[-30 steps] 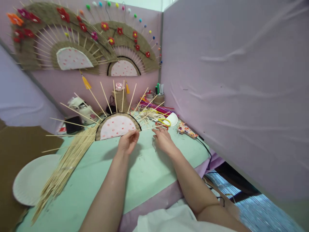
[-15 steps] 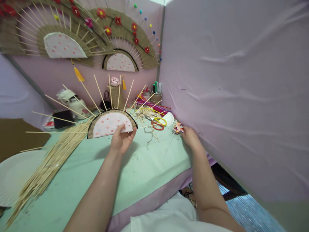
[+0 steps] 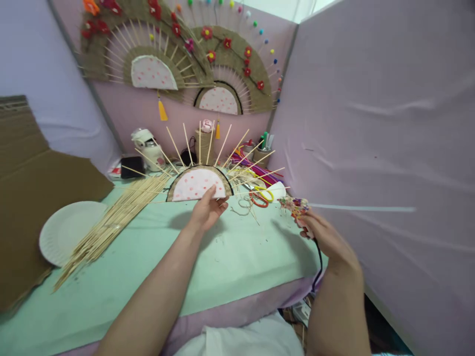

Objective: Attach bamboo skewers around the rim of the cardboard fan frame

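My left hand (image 3: 208, 213) grips the straight lower edge of a half-round fan piece (image 3: 196, 184), thumb on its white red-dotted face. Thin sticks (image 3: 222, 143) spread outward from its black-trimmed curved rim. To the right, my right hand (image 3: 322, 232) is closed round a glue gun (image 3: 295, 204) with a multicoloured patterned body. A long pale glue stick (image 3: 363, 207) juts out of its back, and a black cord (image 3: 319, 267) hangs below. The glue gun is held above the table, its nozzle hard to make out. Scissors (image 3: 260, 199) with red and yellow handles lie between the hands.
A bundle of thin sticks (image 3: 111, 222) lies left, beside a white paper plate (image 3: 61, 230) and brown cardboard (image 3: 33, 198). Behind stand a twine spool (image 3: 205, 148), a pen holder (image 3: 262, 157) and a white jar (image 3: 150, 153). Finished fans (image 3: 237, 64) hang on the back wall.
My right hand has lifted the glue gun off the table, and its cord and stick now show. My left hand still holds the fan piece. The view has shifted left.
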Demonstrator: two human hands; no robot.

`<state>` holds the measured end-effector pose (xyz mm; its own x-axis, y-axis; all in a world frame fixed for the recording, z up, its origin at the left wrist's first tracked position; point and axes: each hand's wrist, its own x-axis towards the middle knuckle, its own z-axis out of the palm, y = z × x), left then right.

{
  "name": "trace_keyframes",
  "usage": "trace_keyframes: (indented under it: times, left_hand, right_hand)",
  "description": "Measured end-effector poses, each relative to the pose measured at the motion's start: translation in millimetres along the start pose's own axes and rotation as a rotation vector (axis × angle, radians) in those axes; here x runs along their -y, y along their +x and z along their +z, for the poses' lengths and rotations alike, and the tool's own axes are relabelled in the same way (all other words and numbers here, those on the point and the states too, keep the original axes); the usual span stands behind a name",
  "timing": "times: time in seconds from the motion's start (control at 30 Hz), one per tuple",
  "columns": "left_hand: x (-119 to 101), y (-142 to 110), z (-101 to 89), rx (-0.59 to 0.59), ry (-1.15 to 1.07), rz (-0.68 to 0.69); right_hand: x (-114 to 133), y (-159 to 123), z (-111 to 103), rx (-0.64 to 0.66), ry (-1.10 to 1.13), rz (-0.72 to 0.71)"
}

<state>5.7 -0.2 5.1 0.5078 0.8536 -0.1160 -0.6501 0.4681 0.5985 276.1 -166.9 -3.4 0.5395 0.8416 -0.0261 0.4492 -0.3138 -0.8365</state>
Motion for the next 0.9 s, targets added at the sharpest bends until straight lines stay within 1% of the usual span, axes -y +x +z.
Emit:
trace_keyframes:
  times: [0.03, 0.1, 0.17, 0.23, 0.3, 0.4, 0.47, 0.5, 0.6, 0.67, 0.77, 0.9]
  left_hand:
    - [1, 0, -0.6, -0.003, -0.002, 0.004]
    - [2, 1, -1.5, -0.006, 0.000, 0.010]
    - [2, 1, -1.9, -0.010, 0.002, 0.022]
    - [3, 0, -1.8, -0.013, 0.009, 0.045]
    - [4, 0, -1.7, -0.016, 0.024, 0.077]
    - [6, 0, -1.8, -0.023, 0.051, 0.130]
    - [8, 0, -1.8, -0.037, 0.055, 0.168]
    - [9, 0, -1.7, -0.046, 0.055, 0.185]
    - [12, 0, -0.7, -0.071, 0.064, 0.224]
    - [13, -1, 0.5, -0.089, 0.080, 0.235]
    - [14, -2, 2.5, -0.113, 0.110, 0.244]
    - [14, -4, 4.9, -0.127, 0.125, 0.258]
  right_hand:
    - [2, -4, 1, 0.031, 0.135, 0.023]
    - [6, -10, 8, 0.080, 0.340, 0.045]
    - [12, -16, 24, 0.157, 0.475, 0.021]
    - [20, -21, 45, 0.236, 0.545, -0.010]
    - [30, -26, 67, 0.244, 0.539, -0.046]
    - [43, -30, 96, 0.133, 0.437, -0.109]
    - [50, -31, 110, 0.056, 0.383, -0.132]
    - [52, -31, 116, 0.038, 0.379, -0.146]
    - [55, -31, 126, 0.032, 0.396, -0.202]
    - [55, -32, 130, 0.020, 0.368, -0.228]
    - [53, -33, 135, -0.009, 0.324, -0.243]
    - [49, -32, 138, -0.017, 0.291, -0.250]
